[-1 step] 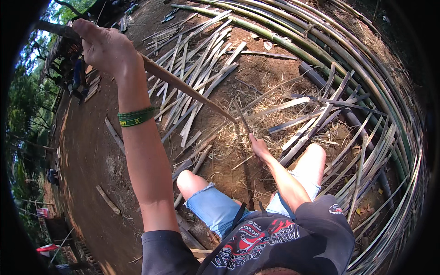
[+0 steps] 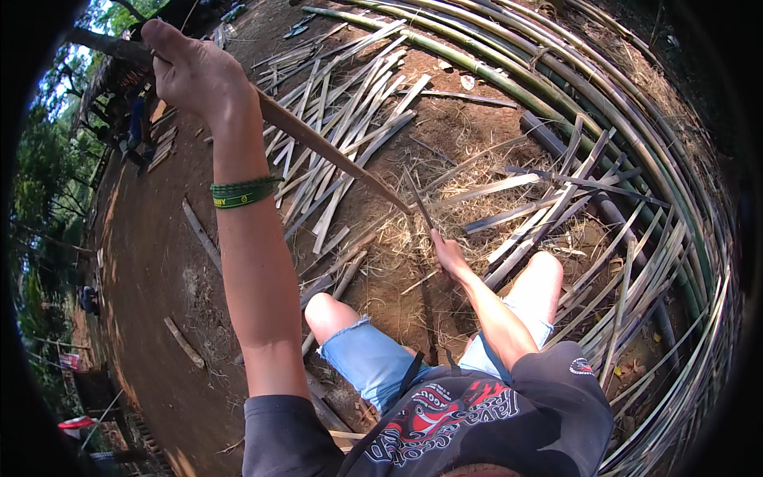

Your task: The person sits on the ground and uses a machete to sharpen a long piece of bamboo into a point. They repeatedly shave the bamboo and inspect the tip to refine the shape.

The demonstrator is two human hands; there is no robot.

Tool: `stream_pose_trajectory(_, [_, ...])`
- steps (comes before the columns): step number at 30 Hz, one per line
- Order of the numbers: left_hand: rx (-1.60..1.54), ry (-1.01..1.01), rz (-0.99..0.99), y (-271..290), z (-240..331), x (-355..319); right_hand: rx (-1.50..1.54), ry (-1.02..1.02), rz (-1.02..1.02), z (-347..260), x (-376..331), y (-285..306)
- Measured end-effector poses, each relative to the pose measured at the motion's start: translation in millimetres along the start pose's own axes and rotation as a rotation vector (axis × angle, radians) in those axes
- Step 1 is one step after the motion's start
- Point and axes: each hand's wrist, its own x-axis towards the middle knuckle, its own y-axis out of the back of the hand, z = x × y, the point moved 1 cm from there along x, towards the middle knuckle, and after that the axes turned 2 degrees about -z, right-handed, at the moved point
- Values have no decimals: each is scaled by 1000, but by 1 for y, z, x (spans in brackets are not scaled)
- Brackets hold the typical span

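Shirt [image 2: 517, 429], dark grey with a red and white print, is recorded at the bottom of the frame, nearest the camera. Left hand [image 2: 203, 83] is raised at the upper left; its fingers are closed around a long wooden strip [image 2: 326, 148]. Dark green wristbands [image 2: 242, 193] are worn on the same arm. The strip is held at a slant, its upper end extending beyond the hand toward the upper left corner, its lower end near the centre of the frame. Light blue denim shorts [image 2: 369, 362] are worn, with both knees bared and set apart at lower centre. Right hand [image 2: 451, 256] is closed around a knife [image 2: 417, 195], whose narrow blade is pointed upward beside the strip's lower end; contact between the two cannot be confirmed. Pale shavings [image 2: 389, 242] are scattered on brown soil [image 2: 151, 254] below and around the blade. Right of centre, flat slats [image 2: 548, 213] are laid crosswise over one another. Thin strips [image 2: 707, 381] are bundled along the lower right rim. At upper centre, a loose pile of pale slats [image 2: 350, 119] is spread out; beyond it, green bamboo poles [image 2: 469, 60] are stacked, curving along the upper right.
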Motion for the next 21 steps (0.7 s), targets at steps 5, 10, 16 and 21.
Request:
stream_pose_trajectory(5, [-77, 37, -7, 13, 31, -2, 100, 237, -106, -73, -50, 1])
stream_pose_trajectory(10, [-221, 171, -155, 22, 87, -32, 41, 410, -205, -133, -122, 1])
stream_pose_trajectory(16, [-391, 158, -275, 76, 109, -66, 71, 691, -340, -168, -207, -12])
stream_pose_trajectory(21, [-398, 153, -270, 85, 115, -73, -7, 702, -159, -102, -167, -33])
